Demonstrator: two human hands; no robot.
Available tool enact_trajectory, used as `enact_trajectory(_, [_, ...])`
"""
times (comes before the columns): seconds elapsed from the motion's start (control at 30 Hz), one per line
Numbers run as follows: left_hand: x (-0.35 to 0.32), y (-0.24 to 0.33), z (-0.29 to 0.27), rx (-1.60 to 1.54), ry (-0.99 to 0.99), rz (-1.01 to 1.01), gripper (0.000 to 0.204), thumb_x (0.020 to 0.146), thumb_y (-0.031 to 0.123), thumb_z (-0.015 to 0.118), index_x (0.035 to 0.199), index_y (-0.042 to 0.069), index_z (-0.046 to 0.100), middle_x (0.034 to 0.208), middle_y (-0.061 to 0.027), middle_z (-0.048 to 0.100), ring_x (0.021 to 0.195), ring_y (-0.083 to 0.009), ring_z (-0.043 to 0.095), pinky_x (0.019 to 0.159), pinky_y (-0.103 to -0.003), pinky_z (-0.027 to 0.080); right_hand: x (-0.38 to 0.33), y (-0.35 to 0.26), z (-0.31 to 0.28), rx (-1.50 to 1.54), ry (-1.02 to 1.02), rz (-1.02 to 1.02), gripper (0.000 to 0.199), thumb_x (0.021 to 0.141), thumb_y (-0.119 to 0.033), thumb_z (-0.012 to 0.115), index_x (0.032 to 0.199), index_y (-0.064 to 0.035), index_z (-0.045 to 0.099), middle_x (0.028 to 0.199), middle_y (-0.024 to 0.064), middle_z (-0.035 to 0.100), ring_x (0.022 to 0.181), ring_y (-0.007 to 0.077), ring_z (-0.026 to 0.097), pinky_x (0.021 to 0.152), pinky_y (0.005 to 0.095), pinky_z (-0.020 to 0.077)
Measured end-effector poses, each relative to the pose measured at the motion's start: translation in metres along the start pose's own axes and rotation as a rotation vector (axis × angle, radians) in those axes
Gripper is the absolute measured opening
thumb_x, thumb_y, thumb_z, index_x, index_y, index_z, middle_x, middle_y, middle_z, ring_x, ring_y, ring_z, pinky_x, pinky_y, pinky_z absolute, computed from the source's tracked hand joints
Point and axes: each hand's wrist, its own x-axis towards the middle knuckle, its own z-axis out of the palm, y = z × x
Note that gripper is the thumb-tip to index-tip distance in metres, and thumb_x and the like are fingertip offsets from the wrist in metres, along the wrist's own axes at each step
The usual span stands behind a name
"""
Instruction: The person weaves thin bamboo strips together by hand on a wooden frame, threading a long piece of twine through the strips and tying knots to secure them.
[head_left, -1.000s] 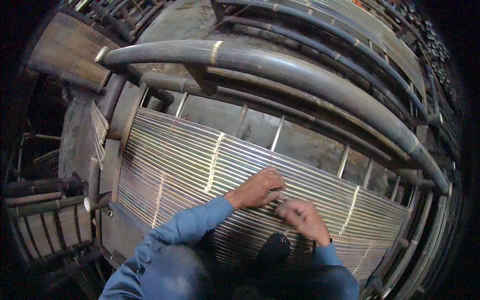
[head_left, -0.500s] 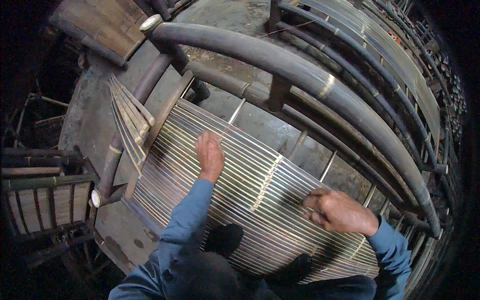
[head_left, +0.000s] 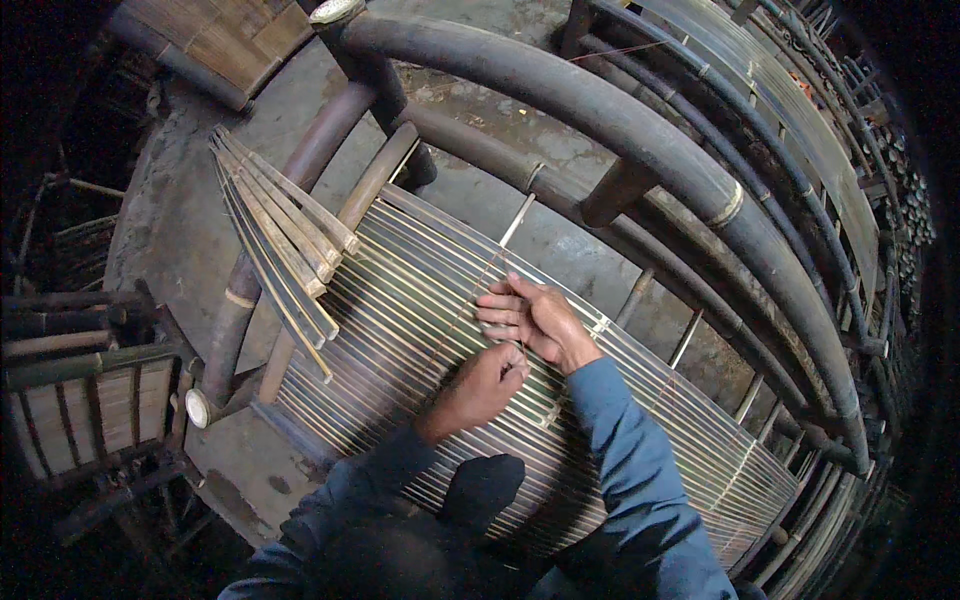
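Observation:
A wide panel of thin pale bamboo slats (head_left: 400, 300) lies across dark curved poles in front of me. My left hand (head_left: 482, 385) rests on the slats near the panel's middle, its fingers curled and pinched together; whatever they pinch is too small to see. My right hand (head_left: 532, 315) lies just above it, palm down, fingers spread and pointing left along the slats. The two hands almost touch. Blue sleeves cover both forearms. A pale cross binding (head_left: 517, 222) runs over the slats just beyond my hands.
A loose bundle of bamboo strips (head_left: 275, 250) fans out over the panel's left end. Thick dark bent poles (head_left: 640, 130) arch across the far side. A slatted wooden frame (head_left: 80, 400) stands at left. Grey concrete floor (head_left: 180, 230) shows beneath. My dark shoe (head_left: 482, 488) rests on the slats.
My hands were spread far apart on the panel; both have come together near its middle. My left hand went from flat to curled. The view has shifted.

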Motion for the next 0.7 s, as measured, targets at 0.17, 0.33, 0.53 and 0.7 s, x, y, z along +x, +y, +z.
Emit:
enact_trajectory(0.17, [0.019,-0.004,-0.034,0.061,0.204,0.251,0.011,0.098,0.009,0.063,0.105,0.0,0.065,0.095,-0.0141,0.067,0.091,-0.0264,0.066,0.084,-0.04,0.052,0.019,0.007,-0.021,0.146,0.05,-0.141,0.013,0.105,-0.014,0.059,0.106,-0.001,0.062,0.072,0.0021,0.058,0.057,0.0103,0.05,0.046,0.0267,0.0415])
enact_trajectory(0.33, [0.109,-0.002,-0.098,0.71,0.647,0.473,0.018,0.098,0.016,0.062,0.11,0.003,0.069,0.109,-0.0178,0.068,0.113,-0.0371,0.06,0.107,-0.051,0.042,0.005,-0.001,0.0,-0.184,0.191,-0.212,0.013,0.105,-0.016,0.058,0.105,-0.0044,0.064,0.068,-0.003,0.054,0.051,0.0065,0.041,0.042,0.024,0.034])
enact_trajectory(0.53, [0.141,-0.034,-0.101,0.889,0.454,0.285,0.02,0.1,0.022,0.061,0.098,0.005,0.069,0.102,-0.0149,0.066,0.113,-0.035,0.059,0.117,-0.058,0.033,-0.007,0.008,-0.009,-0.242,0.215,-0.207,0.02,0.108,-0.02,0.054,0.103,-0.0056,0.066,0.066,-0.0044,0.052,0.051,0.0054,0.039,0.042,0.0238,0.031])
enact_trajectory(0.7, [0.142,-0.04,-0.106,0.751,0.492,0.404,0.017,0.098,0.02,0.063,0.1,0.005,0.068,0.101,-0.0155,0.064,0.11,-0.0364,0.06,0.117,-0.058,0.03,0.0,0.015,-0.017,-1.264,0.749,-0.855,0.036,0.105,-0.033,0.055,0.096,-0.0032,0.074,0.076,0.0184,0.063,0.076,0.0412,0.059,0.074,0.0512,0.0479])
